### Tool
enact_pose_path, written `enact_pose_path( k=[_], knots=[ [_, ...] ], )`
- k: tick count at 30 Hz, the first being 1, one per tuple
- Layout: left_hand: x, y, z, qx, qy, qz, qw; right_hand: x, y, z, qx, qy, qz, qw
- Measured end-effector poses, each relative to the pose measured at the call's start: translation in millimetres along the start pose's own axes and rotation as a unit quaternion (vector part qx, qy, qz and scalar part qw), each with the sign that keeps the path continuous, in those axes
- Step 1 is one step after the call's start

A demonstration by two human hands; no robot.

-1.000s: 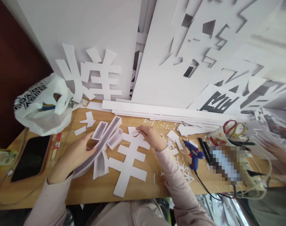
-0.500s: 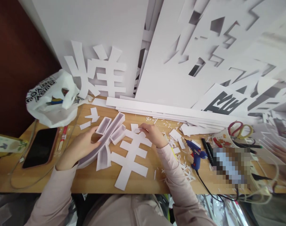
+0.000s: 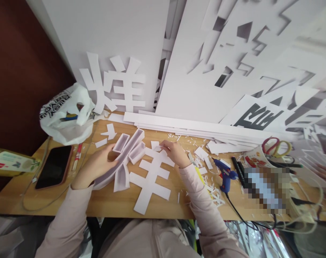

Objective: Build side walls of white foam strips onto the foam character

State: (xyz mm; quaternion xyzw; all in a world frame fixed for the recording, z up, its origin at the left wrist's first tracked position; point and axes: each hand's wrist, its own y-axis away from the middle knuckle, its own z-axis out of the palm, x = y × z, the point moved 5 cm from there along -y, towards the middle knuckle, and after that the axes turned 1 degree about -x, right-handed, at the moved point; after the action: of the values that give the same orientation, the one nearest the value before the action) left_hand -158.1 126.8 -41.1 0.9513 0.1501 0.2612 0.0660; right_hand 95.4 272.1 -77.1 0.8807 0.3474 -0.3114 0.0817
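Observation:
My left hand (image 3: 99, 165) is curled round a white walled letter piece (image 3: 124, 152), a hollow fire-shaped character radical with raised sides that stands on the wooden table. Just right of it lies a flat white board cutout (image 3: 149, 179) with several cross arms. At that cutout's top end, the thumb and fingertips of my right hand (image 3: 175, 153) pinch together at the edge of a small white board piece (image 3: 154, 145). The rest of that grip is hidden by the fingers.
A blue glue gun (image 3: 224, 173), black markers (image 3: 237, 170) and scissors (image 3: 276, 147) lie right. Left are a phone (image 3: 54, 166), red pen (image 3: 77, 152) and plastic bag (image 3: 67, 116). White strips (image 3: 179, 127) and boards line the back. Another person's hand (image 3: 325, 173) shows far right.
The whole view has shifted slightly, so most table things sit a little further right. Both hands keep their places at the same pieces.

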Motion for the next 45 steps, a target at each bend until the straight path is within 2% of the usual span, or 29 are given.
enact_pose_path(
  k=[6,10,12,15,18,22,27,29,32,35,36,38,40,42,45],
  knots=[
    [-8,-2,4.1,0.017,0.029,-0.002,0.999,1,5,3,0.025,-0.002,0.019,1.000],
    [-19,3,10.2,0.024,0.055,-0.009,0.998,-2,20,3,0.075,-0.005,0.043,0.996],
    [-28,10,15.6,0.026,0.075,-0.009,0.997,-5,34,2,0.113,-0.013,0.054,0.992],
    [-53,20,27.3,0.039,0.129,-0.049,0.990,-10,58,1,0.177,-0.035,0.066,0.981],
    [-73,25,40.1,0.074,0.123,-0.050,0.988,-12,79,2,0.230,-0.049,0.083,0.968],
    [-87,29,59.8,0.099,0.109,-0.030,0.989,-10,102,6,0.290,-0.051,0.111,0.949],
    [-89,35,73.5,0.147,0.108,0.039,0.982,14,130,16,0.414,-0.087,0.166,0.891],
    [-89,40,73.4,0.168,0.102,0.067,0.978,25,138,20,0.454,-0.077,0.175,0.870],
    [-86,52,65.2,0.174,0.089,0.065,0.978,33,141,23,0.460,-0.048,0.205,0.863],
    [-81,60,47.3,0.146,0.091,0.005,0.985,32,140,24,0.446,-0.034,0.256,0.857],
    [-82,61,41.7,0.124,0.107,-0.035,0.986,32,140,24,0.441,-0.035,0.269,0.855],
    [-82,63,28.4,0.126,0.125,-0.100,0.979,30,139,26,0.440,-0.041,0.279,0.853],
    [-80,63,21.1,0.128,0.143,-0.135,0.972,28,140,27,0.445,-0.036,0.278,0.851],
    [-74,63,21.4,0.121,0.160,-0.131,0.971,24,141,28,0.450,-0.017,0.278,0.849],
    [-62,61,31.7,0.103,0.177,-0.096,0.974,18,140,27,0.444,0.010,0.310,0.840]
  ],
)
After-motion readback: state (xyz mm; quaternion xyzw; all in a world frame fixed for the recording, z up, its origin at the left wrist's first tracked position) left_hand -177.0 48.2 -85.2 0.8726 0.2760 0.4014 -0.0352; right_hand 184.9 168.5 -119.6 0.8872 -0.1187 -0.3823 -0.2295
